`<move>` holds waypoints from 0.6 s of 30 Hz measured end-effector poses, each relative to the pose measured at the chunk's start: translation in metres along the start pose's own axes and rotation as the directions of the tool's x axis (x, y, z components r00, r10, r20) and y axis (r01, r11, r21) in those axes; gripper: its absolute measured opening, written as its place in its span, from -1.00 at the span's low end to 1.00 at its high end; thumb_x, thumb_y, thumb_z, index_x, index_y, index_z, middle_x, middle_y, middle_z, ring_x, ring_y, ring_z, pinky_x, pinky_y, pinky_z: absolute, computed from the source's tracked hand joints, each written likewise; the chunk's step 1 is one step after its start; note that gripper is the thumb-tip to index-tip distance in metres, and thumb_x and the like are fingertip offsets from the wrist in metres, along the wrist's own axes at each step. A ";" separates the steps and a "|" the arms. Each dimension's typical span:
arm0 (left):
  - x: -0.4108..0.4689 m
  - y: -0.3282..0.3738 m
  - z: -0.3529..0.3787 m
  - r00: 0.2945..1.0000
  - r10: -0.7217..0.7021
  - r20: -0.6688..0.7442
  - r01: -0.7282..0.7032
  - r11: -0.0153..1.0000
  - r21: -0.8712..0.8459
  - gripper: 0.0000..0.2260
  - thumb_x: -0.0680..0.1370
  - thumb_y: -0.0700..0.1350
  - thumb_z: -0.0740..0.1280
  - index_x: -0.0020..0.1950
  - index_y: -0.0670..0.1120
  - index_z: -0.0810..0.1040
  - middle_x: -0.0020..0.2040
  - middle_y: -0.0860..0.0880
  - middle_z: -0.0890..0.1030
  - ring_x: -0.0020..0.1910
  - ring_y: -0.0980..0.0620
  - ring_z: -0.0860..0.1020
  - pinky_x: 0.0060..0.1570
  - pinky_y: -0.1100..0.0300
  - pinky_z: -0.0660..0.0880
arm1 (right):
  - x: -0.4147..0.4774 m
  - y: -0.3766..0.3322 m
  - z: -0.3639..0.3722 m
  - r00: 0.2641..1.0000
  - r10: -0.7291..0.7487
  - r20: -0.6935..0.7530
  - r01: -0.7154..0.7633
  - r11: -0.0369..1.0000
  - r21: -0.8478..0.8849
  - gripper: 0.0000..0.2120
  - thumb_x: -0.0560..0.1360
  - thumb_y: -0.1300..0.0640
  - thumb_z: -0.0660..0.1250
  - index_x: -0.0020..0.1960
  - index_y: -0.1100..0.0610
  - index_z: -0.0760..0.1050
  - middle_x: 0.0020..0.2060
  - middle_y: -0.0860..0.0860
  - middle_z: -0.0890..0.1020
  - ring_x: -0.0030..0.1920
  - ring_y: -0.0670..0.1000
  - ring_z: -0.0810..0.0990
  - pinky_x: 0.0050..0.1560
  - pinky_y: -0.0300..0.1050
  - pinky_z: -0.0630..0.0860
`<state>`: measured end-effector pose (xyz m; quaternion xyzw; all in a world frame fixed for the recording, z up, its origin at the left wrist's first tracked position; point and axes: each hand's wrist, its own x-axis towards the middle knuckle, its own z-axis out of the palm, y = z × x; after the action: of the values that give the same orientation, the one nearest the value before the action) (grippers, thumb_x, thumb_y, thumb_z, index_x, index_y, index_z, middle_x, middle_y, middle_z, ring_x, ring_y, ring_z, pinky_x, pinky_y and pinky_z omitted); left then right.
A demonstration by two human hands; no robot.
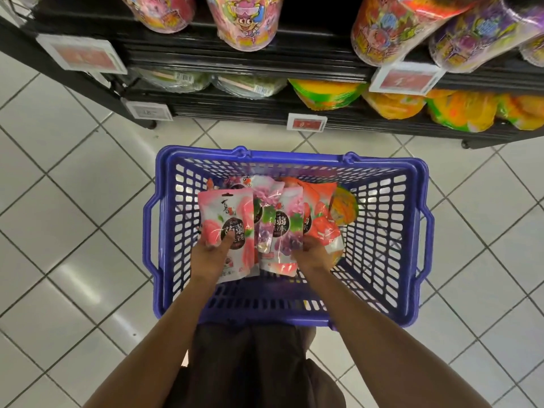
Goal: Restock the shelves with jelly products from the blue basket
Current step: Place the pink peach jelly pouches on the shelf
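Observation:
A blue basket [294, 160] stands on the tiled floor in front of the shelves, holding several jelly pouches. My left hand [210, 254] grips a pink peach jelly pouch [226, 213] at its lower edge, thumb across the front. My right hand [313, 254] holds a purple grape jelly pouch [287, 219], with more pouches bunched between the two. Orange-red pouches [323, 222] and a yellow-orange pack [343, 206] lie at the right inside the basket.
Black shelves [265, 63] run across the top with price tags [306, 122]. Large colourful jelly tubs [247, 22] stand on the upper shelf; green [176, 79] and yellow-orange packs [391, 104] fill the lower one. White tiled floor [73, 187] surrounds the basket.

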<state>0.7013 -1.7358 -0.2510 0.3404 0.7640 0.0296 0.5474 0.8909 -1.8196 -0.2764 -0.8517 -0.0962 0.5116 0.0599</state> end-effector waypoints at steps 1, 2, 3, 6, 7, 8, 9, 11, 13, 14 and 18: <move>0.000 0.000 0.000 1.000 0.005 -0.011 -0.005 1.000 -0.006 -0.65 0.50 0.10 0.43 0.14 -0.12 0.57 -0.17 -0.09 0.68 -0.23 -0.07 0.66 -0.24 0.13 0.57 | 0.001 0.001 0.001 0.999 -0.016 0.034 0.016 1.000 0.021 -0.74 0.49 0.04 0.42 0.15 0.10 0.60 0.00 0.08 0.70 -0.01 0.11 0.65 -0.01 -0.07 0.56; 0.000 0.000 0.000 1.000 0.015 -0.022 -0.015 1.000 -0.013 -0.67 0.50 0.09 0.43 0.12 -0.12 0.58 -0.20 -0.05 0.68 -0.25 -0.04 0.66 -0.27 0.16 0.56 | -0.001 0.002 0.001 0.998 -0.030 0.056 0.026 0.997 0.069 -0.73 0.46 0.02 0.46 0.11 0.11 0.61 -0.04 0.06 0.71 -0.07 0.08 0.64 -0.07 -0.11 0.54; -0.001 0.000 -0.001 0.999 0.028 -0.030 -0.029 0.999 -0.023 -0.70 0.50 0.08 0.43 0.10 -0.11 0.59 -0.20 -0.03 0.67 -0.26 -0.01 0.65 -0.30 0.19 0.54 | -0.002 0.003 0.001 0.997 -0.041 0.058 0.033 0.990 0.134 -0.73 0.44 0.02 0.49 0.08 0.12 0.61 -0.08 0.03 0.70 -0.11 0.07 0.63 -0.12 -0.12 0.52; -0.005 0.000 -0.005 0.994 0.103 -0.028 -0.103 0.995 -0.013 -0.82 0.51 0.07 0.42 0.01 0.01 0.56 -0.17 0.01 0.67 -0.32 0.15 0.64 -0.40 0.29 0.50 | -0.004 0.009 -0.002 0.997 -0.077 -0.011 0.078 0.981 0.177 -0.78 0.42 0.11 0.50 0.04 0.07 0.58 -0.17 -0.02 0.68 -0.14 0.05 0.62 -0.11 -0.12 0.54; -0.007 0.001 -0.006 0.991 0.130 -0.011 -0.130 0.992 0.002 -0.81 0.50 0.05 0.43 0.03 0.03 0.53 -0.15 0.02 0.67 -0.33 0.20 0.63 -0.42 0.33 0.51 | -0.005 0.010 -0.004 0.996 -0.086 -0.034 0.091 0.980 0.176 -0.83 0.43 0.13 0.47 0.01 0.06 0.59 -0.21 -0.03 0.68 -0.16 0.03 0.62 -0.15 -0.15 0.53; -0.008 0.003 -0.006 0.989 0.148 0.019 -0.149 0.989 0.018 -0.77 0.50 0.01 0.45 0.09 0.00 0.52 -0.11 0.01 0.66 -0.29 0.18 0.65 -0.38 0.30 0.56 | -0.007 0.010 -0.005 0.995 -0.079 -0.068 0.092 0.974 0.209 -0.91 0.45 0.14 0.46 -0.06 0.07 0.60 -0.28 -0.07 0.67 -0.21 -0.01 0.63 -0.23 -0.22 0.50; -0.009 0.004 -0.007 0.985 0.157 0.065 -0.160 0.986 0.043 -0.70 0.48 -0.04 0.47 0.15 -0.05 0.50 -0.05 -0.02 0.65 -0.20 0.10 0.67 -0.27 0.19 0.62 | -0.009 0.009 -0.008 0.991 -0.069 -0.111 0.099 0.951 0.292 -0.97 0.47 0.16 0.44 -0.15 0.08 0.60 -0.37 -0.10 0.66 -0.29 -0.06 0.64 -0.32 -0.28 0.49; -0.008 0.007 -0.008 0.963 0.164 0.215 -0.206 0.960 0.192 -0.63 0.46 -0.08 0.50 0.19 -0.13 0.50 0.07 -0.05 0.60 -0.02 -0.08 0.65 -0.04 -0.01 0.63 | -0.012 0.009 -0.015 0.976 0.015 -0.215 0.096 0.862 0.498 -0.87 0.51 0.21 0.39 -0.23 0.15 0.58 -0.42 -0.03 0.68 -0.35 -0.04 0.67 -0.32 -0.26 0.56; -0.010 0.012 -0.006 0.902 0.115 0.416 -0.257 0.917 0.306 -0.63 0.49 0.00 0.46 0.23 -0.12 0.56 0.11 -0.07 0.62 0.07 -0.12 0.63 0.11 -0.04 0.58 | -0.012 0.013 -0.022 0.932 0.114 -0.344 0.105 0.824 0.558 -0.87 0.55 0.22 0.31 -0.16 0.20 0.56 -0.25 0.13 0.70 -0.22 0.14 0.67 -0.22 -0.09 0.57; -0.014 0.018 -0.004 0.859 0.074 0.507 -0.279 0.898 0.341 -0.60 0.52 0.12 0.39 0.29 -0.04 0.56 0.14 -0.06 0.64 0.09 -0.09 0.62 0.16 -0.01 0.54 | -0.012 0.016 -0.026 0.896 0.125 -0.426 0.128 0.846 0.517 -0.87 0.57 0.22 0.26 -0.11 0.20 0.55 -0.20 0.16 0.69 -0.19 0.14 0.63 -0.24 -0.11 0.51; -0.014 0.039 0.014 0.813 0.011 0.583 -0.381 0.766 0.517 -0.45 0.58 0.36 -0.02 0.42 0.12 0.42 -0.03 0.03 0.60 0.04 -0.02 0.55 0.03 0.17 0.39 | -0.020 0.020 -0.040 0.787 0.010 -0.617 0.335 0.833 0.440 -0.88 0.57 0.22 0.13 -0.05 0.17 0.43 -0.30 -0.07 0.53 -0.28 -0.03 0.52 -0.33 -0.37 0.33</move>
<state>0.7349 -1.7181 -0.2289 0.5741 0.4998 -0.2581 0.5950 0.9192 -1.8433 -0.2447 -0.9059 -0.0044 0.2165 0.3640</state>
